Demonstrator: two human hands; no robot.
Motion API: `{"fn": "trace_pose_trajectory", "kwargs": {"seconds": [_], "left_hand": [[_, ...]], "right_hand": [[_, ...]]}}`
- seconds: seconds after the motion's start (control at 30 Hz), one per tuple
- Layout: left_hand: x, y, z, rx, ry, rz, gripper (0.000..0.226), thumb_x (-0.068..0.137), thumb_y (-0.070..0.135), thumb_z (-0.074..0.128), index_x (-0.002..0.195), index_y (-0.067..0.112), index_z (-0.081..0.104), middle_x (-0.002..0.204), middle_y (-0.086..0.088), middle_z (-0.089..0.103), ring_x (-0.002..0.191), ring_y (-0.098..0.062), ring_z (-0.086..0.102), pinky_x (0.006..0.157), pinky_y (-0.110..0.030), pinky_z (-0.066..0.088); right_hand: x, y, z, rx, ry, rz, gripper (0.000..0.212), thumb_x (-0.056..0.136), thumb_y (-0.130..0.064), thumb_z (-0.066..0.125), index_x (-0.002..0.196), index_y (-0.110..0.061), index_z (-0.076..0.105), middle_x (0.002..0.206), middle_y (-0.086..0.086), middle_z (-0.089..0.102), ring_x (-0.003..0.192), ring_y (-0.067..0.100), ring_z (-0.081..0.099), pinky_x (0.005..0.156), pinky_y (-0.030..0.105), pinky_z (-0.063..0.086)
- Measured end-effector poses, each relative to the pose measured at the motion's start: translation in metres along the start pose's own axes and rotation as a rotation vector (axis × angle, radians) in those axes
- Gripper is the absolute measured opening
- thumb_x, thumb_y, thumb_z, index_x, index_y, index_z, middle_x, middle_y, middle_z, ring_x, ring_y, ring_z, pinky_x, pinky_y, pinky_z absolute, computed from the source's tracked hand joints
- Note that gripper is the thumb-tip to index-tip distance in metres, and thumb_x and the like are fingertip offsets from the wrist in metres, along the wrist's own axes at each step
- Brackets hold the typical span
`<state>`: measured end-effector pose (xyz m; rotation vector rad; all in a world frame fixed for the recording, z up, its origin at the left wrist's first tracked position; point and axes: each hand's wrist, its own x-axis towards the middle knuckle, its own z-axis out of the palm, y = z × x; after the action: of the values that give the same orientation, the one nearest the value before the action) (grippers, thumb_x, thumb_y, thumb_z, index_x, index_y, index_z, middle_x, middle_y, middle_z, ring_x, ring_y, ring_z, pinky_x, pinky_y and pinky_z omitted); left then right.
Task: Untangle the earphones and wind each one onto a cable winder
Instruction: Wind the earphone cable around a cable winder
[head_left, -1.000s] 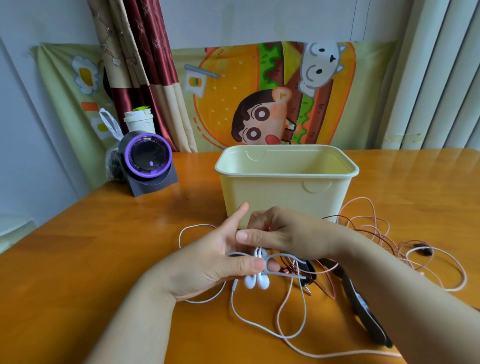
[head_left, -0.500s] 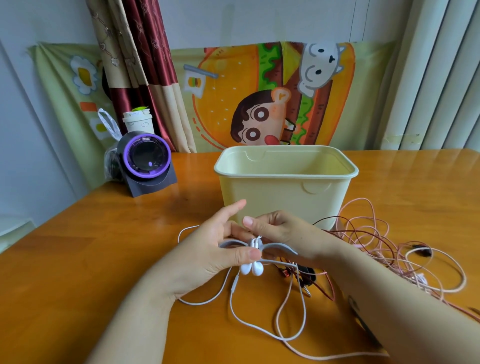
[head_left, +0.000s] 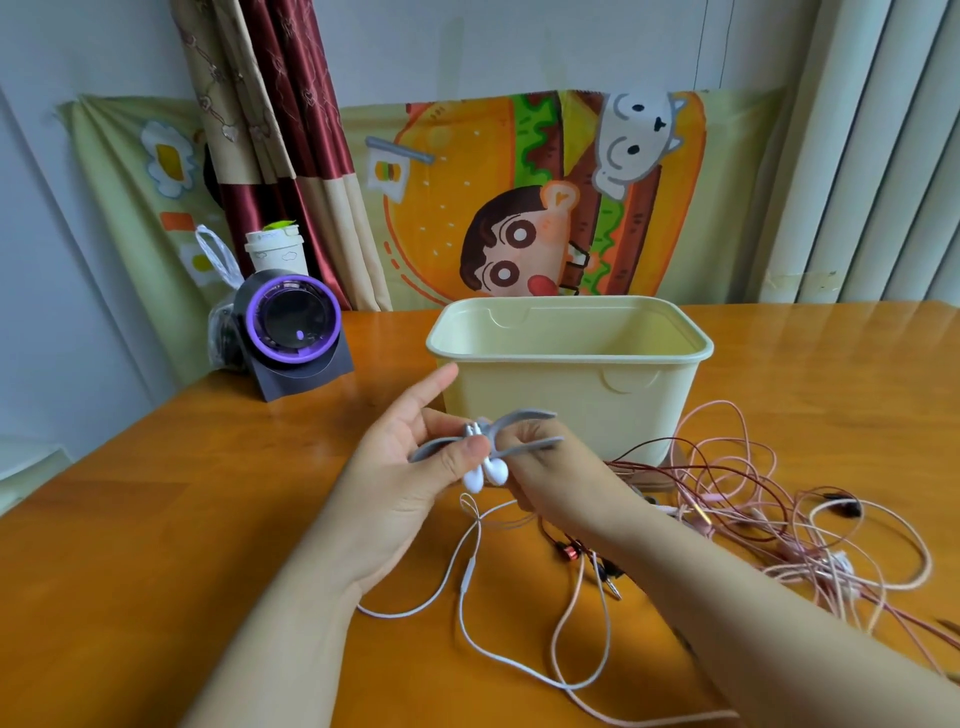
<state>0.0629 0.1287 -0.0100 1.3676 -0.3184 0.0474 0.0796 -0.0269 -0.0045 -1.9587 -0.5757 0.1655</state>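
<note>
Head view. Held a grey cable winder (head_left: 523, 415) just in front of the cream tub (head_left: 571, 395), left hand (head_left: 402, 467) and right hand (head_left: 556, 467) each with grip closed on one end. Had the white earbuds (head_left: 485, 474) seated at its middle, yet showed their white cable (head_left: 467, 571) trailing unwound over the bench (head_left: 156, 519) nearer than the tub. Judged barely begun: pink and red tangle (head_left: 737, 493) right of the tub apparently untouched, no earphone wound.

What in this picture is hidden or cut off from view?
Head view: middle of the cable winder, covered by the thumb of the left hand and the white earbuds.
Head view: floor of the tub, hidden by its front wall.
Head view: part of the pink cable, hidden behind the right forearm.
</note>
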Motion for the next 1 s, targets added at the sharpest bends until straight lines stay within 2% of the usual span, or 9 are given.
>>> {"fn": "trace_pose_trajectory", "kwargs": {"seconds": [0.1, 0.17, 0.23, 0.3, 0.43, 0.53, 0.83, 0.93, 1.0], "left_hand": [[0.002, -0.001, -0.002, -0.046, 0.094, -0.006, 0.062, 0.060, 0.021, 0.072, 0.120, 0.029, 0.057, 0.081, 0.008, 0.069, 0.080, -0.007, 0.068, 0.074, -0.022, 0.053], [0.004, -0.004, -0.008, -0.056, 0.188, -0.017, 0.054, 0.062, 0.023, 0.072, 0.115, 0.026, 0.060, 0.090, 0.004, 0.070, 0.080, -0.007, 0.068, 0.079, -0.025, 0.052], [0.005, -0.006, -0.012, -0.061, 0.263, -0.024, 0.047, 0.066, 0.025, 0.070, 0.113, 0.023, 0.064, 0.100, -0.002, 0.068, 0.084, -0.011, 0.067, 0.081, -0.025, 0.052], [0.006, -0.008, -0.011, -0.109, 0.309, -0.030, 0.041, 0.071, 0.023, 0.068, 0.112, 0.020, 0.066, 0.103, -0.005, 0.069, 0.088, -0.012, 0.069, 0.076, -0.022, 0.053], [0.007, -0.011, 0.001, -0.251, 0.328, -0.038, 0.024, 0.083, 0.011, 0.062, 0.106, 0.017, 0.066, 0.088, -0.001, 0.073, 0.076, -0.007, 0.071, 0.065, -0.016, 0.055], [0.007, -0.013, 0.005, -0.305, 0.366, -0.029, 0.021, 0.088, 0.007, 0.059, 0.107, 0.016, 0.065, 0.078, -0.002, 0.072, 0.068, -0.007, 0.068, 0.061, -0.016, 0.053], [0.008, -0.015, 0.009, -0.450, 0.380, -0.120, 0.019, 0.090, 0.009, 0.057, 0.105, 0.016, 0.067, 0.094, -0.007, 0.073, 0.078, -0.014, 0.071, 0.057, -0.018, 0.053], [0.009, -0.018, 0.009, -0.481, 0.361, -0.144, 0.034, 0.084, 0.013, 0.062, 0.118, 0.010, 0.064, 0.104, -0.011, 0.072, 0.082, -0.015, 0.070, 0.061, -0.019, 0.054], [0.008, -0.020, 0.011, -0.483, 0.336, -0.172, 0.049, 0.077, 0.020, 0.064, 0.124, 0.004, 0.062, 0.106, -0.011, 0.071, 0.080, -0.012, 0.071, 0.067, -0.021, 0.053]], "right_hand": [[0.002, 0.008, 0.006, 0.083, 0.111, 0.006, 0.036, 0.100, -0.016, 0.042, 0.070, 0.004, 0.048, 0.046, -0.010, 0.034, 0.043, 0.004, 0.028, 0.047, 0.018, 0.024], [0.003, 0.008, 0.009, 0.135, 0.148, 0.052, 0.028, 0.100, -0.023, 0.046, 0.079, -0.007, 0.055, 0.048, -0.012, 0.045, 0.040, 0.001, 0.036, 0.045, 0.013, 0.029], [0.003, 0.004, 0.010, 0.112, 0.209, 0.052, 0.014, 0.097, -0.029, 0.051, 0.101, -0.016, 0.054, 0.063, -0.010, 0.058, 0.042, -0.002, 0.044, 0.044, 0.010, 0.034], [0.001, 0.004, 0.013, 0.055, 0.296, -0.014, 0.023, 0.093, -0.034, 0.057, 0.111, -0.024, 0.046, 0.082, -0.009, 0.061, 0.048, -0.004, 0.051, 0.048, 0.010, 0.037], [-0.001, 0.011, 0.022, -0.043, 0.518, -0.244, 0.035, 0.084, -0.035, 0.069, 0.108, -0.028, 0.045, 0.097, -0.011, 0.056, 0.056, -0.001, 0.050, 0.056, 0.015, 0.035], [-0.001, 0.013, 0.027, -0.186, 0.541, -0.393, 0.032, 0.080, -0.033, 0.073, 0.105, -0.024, 0.054, 0.097, -0.014, 0.057, 0.072, -0.002, 0.051, 0.063, 0.012, 0.036], [0.000, 0.020, 0.030, -0.276, 0.565, -0.473, 0.016, 0.084, -0.021, 0.072, 0.099, -0.019, 0.067, 0.091, -0.012, 0.067, 0.071, -0.011, 0.053, 0.061, 0.004, 0.036], [0.002, 0.023, 0.028, -0.298, 0.567, -0.471, 0.014, 0.085, -0.026, 0.070, 0.098, -0.020, 0.068, 0.091, -0.013, 0.068, 0.074, -0.007, 0.056, 0.063, 0.009, 0.039], [0.003, 0.025, 0.024, -0.322, 0.570, -0.470, 0.019, 0.086, -0.035, 0.065, 0.098, -0.021, 0.068, 0.091, -0.012, 0.068, 0.077, 0.001, 0.061, 0.062, 0.023, 0.049]]}}
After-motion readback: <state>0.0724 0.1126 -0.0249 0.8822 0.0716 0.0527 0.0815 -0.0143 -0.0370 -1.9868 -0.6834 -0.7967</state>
